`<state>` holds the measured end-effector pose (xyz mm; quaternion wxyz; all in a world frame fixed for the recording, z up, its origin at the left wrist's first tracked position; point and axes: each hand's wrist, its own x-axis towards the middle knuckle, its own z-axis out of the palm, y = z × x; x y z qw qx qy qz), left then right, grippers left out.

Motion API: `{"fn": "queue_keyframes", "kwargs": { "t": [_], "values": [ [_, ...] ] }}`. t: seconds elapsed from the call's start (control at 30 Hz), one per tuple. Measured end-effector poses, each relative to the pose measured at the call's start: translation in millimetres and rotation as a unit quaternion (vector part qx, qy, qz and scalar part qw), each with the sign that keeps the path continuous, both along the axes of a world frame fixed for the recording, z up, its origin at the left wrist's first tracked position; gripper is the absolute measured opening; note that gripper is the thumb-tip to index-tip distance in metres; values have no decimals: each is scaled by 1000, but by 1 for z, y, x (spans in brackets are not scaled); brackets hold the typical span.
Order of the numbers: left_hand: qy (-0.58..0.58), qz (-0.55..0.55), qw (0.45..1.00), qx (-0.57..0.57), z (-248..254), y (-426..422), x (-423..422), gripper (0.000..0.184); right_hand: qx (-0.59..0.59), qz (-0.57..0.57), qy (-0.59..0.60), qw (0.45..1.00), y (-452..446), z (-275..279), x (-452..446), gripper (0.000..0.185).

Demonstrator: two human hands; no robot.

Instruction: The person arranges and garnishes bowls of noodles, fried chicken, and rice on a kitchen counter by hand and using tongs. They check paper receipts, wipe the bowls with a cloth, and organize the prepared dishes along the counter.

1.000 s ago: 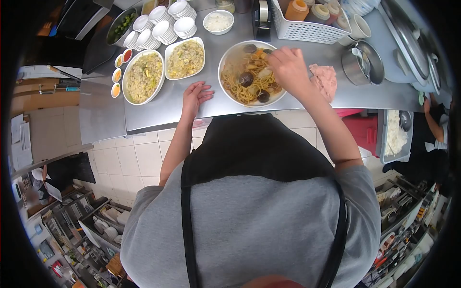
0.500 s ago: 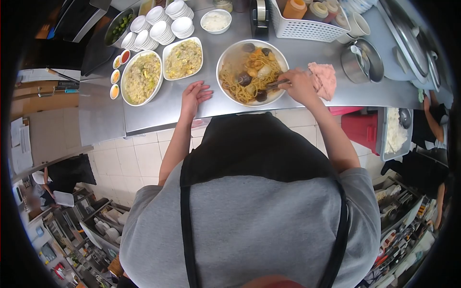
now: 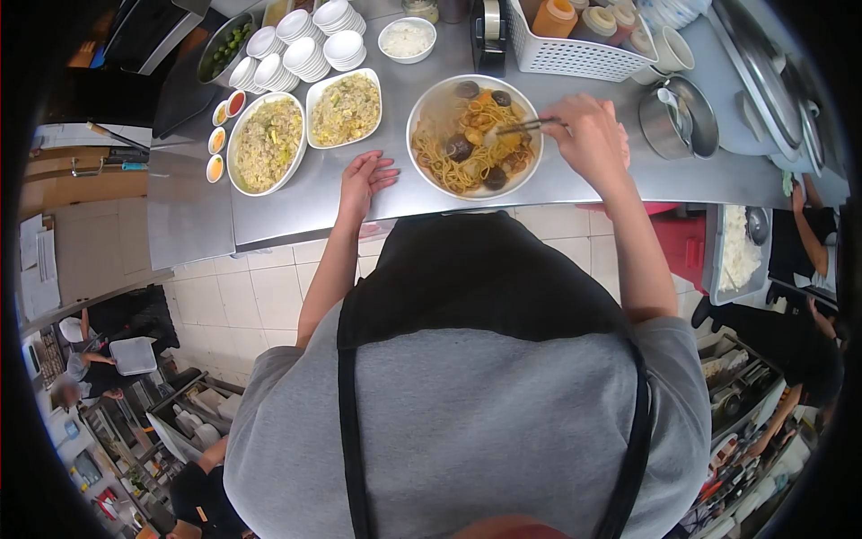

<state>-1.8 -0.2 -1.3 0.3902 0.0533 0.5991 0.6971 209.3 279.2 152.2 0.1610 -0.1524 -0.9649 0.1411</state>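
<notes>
A white bowl (image 3: 416, 167) of noodles (image 3: 442, 169) with dark mushroom-like pieces (image 3: 459, 147) stands on the steel counter in front of me. My right hand (image 3: 588, 135), at the bowl's right side, grips chopsticks (image 3: 530, 127) whose tips reach over the noodles. Behind that hand lies a pink cloth (image 3: 620, 135), mostly covered by it. My left hand (image 3: 366, 182) rests near the counter's front edge, left of the bowl, fingers stretched out and holding nothing. Left of it are an oval plate of fried rice (image 3: 266, 144) and a squarish dish of fried rice (image 3: 345, 110).
Stacked white saucers (image 3: 303, 56), small sauce cups (image 3: 216, 139) and a bowl of white rice (image 3: 407, 39) sit at the back left. A white basket (image 3: 575, 61) of sauce bottles and a steel pot (image 3: 691, 121) are on the right. Other people (image 3: 804, 220) stand around the kitchen.
My right hand has lifted and shifted right and away from me, raising the chopsticks to the bowl's right rim. It now covers most of the cloth. My left hand stays in place.
</notes>
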Motion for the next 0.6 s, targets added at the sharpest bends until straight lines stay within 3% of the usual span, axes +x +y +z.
{"fn": "queue_keyframes", "kwargs": {
  "t": [0.07, 0.17, 0.37, 0.6],
  "values": [
    [0, -3, 1000, -8, 2, 0, 1, 28, 33, 14, 102, 994, -2, 1, -16, 11],
    [3, -2, 1000, -7, 2, 0, 1, 28, 23, 33, 130, 991, -9, 5, -35, 12],
    [11, 2, 1000, -7, -1, -1, 0, 27, 61, 73, 105, 990, -15, -28, -54, 15],
    [7, 5, 1000, -6, 1, 0, 1, 26, 50, 53, 87, 994, -14, -16, -35, 18]
  ]
}}
